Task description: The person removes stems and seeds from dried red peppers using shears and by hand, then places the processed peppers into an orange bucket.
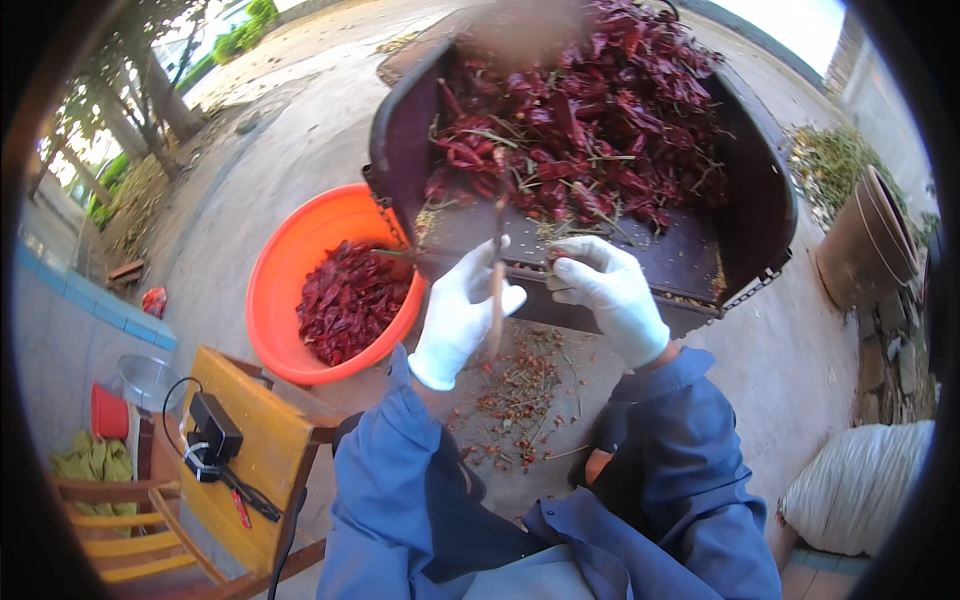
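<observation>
My left hand [465, 300], in a white glove, grips a long thin brownish tool [498, 277] that stands upright and is blurred; its exact kind is unclear. My right hand [604, 289], gloved too, pinches a small dark red piece [556, 255], probably chili, by the lowered tailgate of a cargo bed [652, 259]. Dried red chilies [570, 135] with stems are heaped in that bed. Left of my left hand, an orange plastic basin [277, 300] holds dark red chili pieces [352, 300].
Stems and chili caps [517, 397] litter the concrete between my feet. A wooden chair [247, 450] at the left carries a black power adapter [214, 427] and a cable. At the right are a large brown pot [866, 240] and a white woven sack [859, 484]. Chains [752, 291] flank the tailgate.
</observation>
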Demonstrator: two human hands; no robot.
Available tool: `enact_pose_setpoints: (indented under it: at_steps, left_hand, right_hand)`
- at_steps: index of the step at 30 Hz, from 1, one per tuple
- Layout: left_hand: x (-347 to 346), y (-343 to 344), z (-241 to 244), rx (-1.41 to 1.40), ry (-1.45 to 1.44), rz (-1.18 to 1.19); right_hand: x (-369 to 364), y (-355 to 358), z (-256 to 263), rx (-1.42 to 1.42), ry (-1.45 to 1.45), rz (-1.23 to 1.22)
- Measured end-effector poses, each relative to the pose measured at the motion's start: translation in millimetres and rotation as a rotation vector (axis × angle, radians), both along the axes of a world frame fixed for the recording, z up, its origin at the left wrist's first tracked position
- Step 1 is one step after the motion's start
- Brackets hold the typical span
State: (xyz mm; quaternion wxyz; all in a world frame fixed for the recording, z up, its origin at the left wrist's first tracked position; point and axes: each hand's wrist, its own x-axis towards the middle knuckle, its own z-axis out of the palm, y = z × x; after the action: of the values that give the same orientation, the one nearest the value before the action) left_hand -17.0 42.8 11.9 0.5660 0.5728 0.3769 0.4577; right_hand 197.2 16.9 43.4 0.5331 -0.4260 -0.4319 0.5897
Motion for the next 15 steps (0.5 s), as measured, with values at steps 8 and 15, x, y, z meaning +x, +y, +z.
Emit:
enact_pose_setpoints:
  at_steps: [8, 15]
  left_hand:
    - [12.0, -16.0, 10.7, 0.691, 0.648, 0.21]
    - [10.2, -18.4, 7.9, 0.779, 0.814, 0.113]
  right_hand:
    - [-0.9, -7.5, 5.7, -0.026, -0.039, -0.012]
    - [-3.0, -9.2, 3.3, 0.05, -0.059, 0.047]
